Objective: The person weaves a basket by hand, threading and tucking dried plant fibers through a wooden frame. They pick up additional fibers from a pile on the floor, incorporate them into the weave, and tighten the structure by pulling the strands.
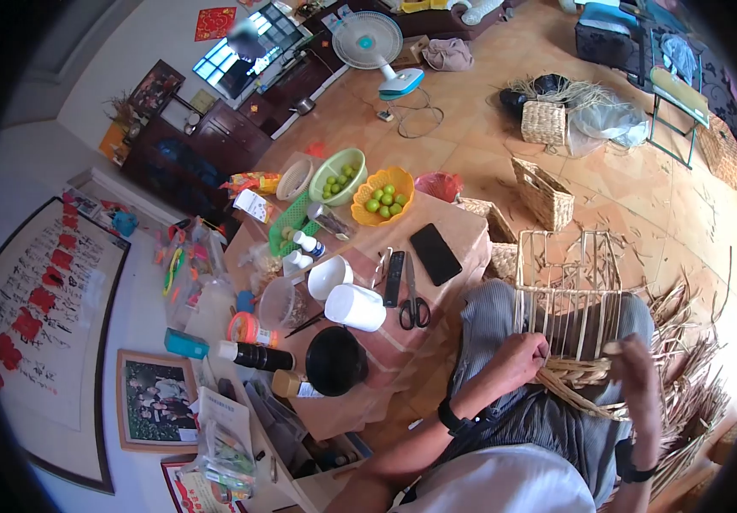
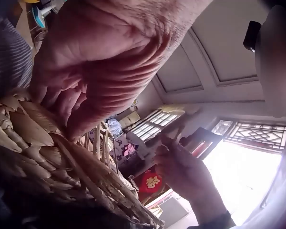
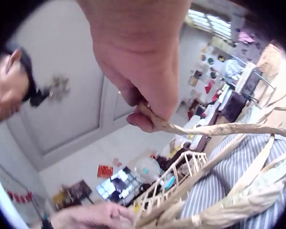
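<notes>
Window glare – fisheye edges dark, R hand blurry (image 1: 637,380)

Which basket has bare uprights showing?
The basket on the person's lap; the baskets on the floor have closely woven walls instead.

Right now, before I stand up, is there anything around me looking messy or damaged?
Loose dry strips lie strewn over the floor beside your unfinished basket. They look untidy, but may be only weaving scraps. Nothing looks plainly broken.
</notes>
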Demonstrator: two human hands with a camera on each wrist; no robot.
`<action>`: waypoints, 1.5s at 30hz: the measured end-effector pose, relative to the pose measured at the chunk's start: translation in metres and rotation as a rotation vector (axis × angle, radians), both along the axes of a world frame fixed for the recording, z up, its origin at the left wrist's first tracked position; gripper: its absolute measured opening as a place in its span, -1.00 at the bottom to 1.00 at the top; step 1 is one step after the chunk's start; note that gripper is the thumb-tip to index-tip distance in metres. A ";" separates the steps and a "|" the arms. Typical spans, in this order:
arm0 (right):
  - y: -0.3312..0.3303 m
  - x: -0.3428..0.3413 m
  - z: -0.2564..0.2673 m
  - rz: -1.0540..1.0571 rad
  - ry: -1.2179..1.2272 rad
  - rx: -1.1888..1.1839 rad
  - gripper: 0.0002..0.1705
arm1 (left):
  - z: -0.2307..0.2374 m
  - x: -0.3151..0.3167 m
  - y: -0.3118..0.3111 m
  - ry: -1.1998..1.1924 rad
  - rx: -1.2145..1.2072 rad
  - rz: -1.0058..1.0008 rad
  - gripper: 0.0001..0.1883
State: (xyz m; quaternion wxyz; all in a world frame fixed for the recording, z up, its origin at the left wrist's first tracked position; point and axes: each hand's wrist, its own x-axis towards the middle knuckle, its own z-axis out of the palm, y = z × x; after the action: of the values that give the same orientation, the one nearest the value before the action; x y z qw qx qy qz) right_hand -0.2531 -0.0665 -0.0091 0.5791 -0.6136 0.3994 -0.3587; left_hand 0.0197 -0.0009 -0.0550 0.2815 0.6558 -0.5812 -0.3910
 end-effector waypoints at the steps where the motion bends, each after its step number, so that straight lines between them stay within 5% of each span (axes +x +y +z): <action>1: 0.005 0.021 0.002 0.067 0.095 -0.080 -0.81 | -0.002 -0.001 -0.001 -0.020 -0.007 0.008 -0.88; 3: 0.006 0.052 0.020 0.185 0.306 -0.094 -0.78 | -0.004 -0.002 -0.002 -0.071 -0.026 0.005 -0.87; 4: 0.004 0.059 0.005 0.179 0.312 -0.280 -0.78 | -0.006 -0.003 -0.003 -0.079 -0.053 0.021 -0.87; 6: 0.004 0.071 0.014 0.136 0.472 -0.163 -0.86 | -0.006 -0.003 -0.002 -0.093 -0.104 0.055 -0.87; 9: 0.002 0.070 -0.014 0.136 0.641 -0.480 -0.82 | -0.001 -0.005 -0.002 -0.147 -0.110 0.055 -0.87; 15: -0.001 0.080 -0.024 0.028 0.702 -0.507 -0.80 | 0.002 -0.004 0.002 -0.112 -0.160 0.043 -0.84; 23: 0.014 0.097 -0.027 0.148 0.765 -0.666 -0.80 | -0.021 -0.004 0.001 -0.063 -0.148 0.070 -0.85; 26: 0.012 0.103 -0.031 0.157 0.769 -0.698 -0.81 | -0.041 -0.009 0.005 -0.279 -0.297 0.082 -0.80; 35: 0.009 0.102 -0.026 0.169 0.698 -0.700 -0.88 | -0.036 -0.012 0.008 -0.209 -0.451 0.031 -0.70; 45: 0.023 0.094 -0.026 0.181 0.785 -0.662 -0.82 | 0.002 -0.012 0.017 -0.167 -0.230 0.062 -0.73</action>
State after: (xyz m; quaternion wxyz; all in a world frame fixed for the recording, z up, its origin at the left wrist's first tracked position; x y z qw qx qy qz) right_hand -0.1591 -0.0437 -0.0351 0.1894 -0.8843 0.3968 -0.1573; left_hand 0.0072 0.0162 -0.0533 0.3173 0.6673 -0.6229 -0.2569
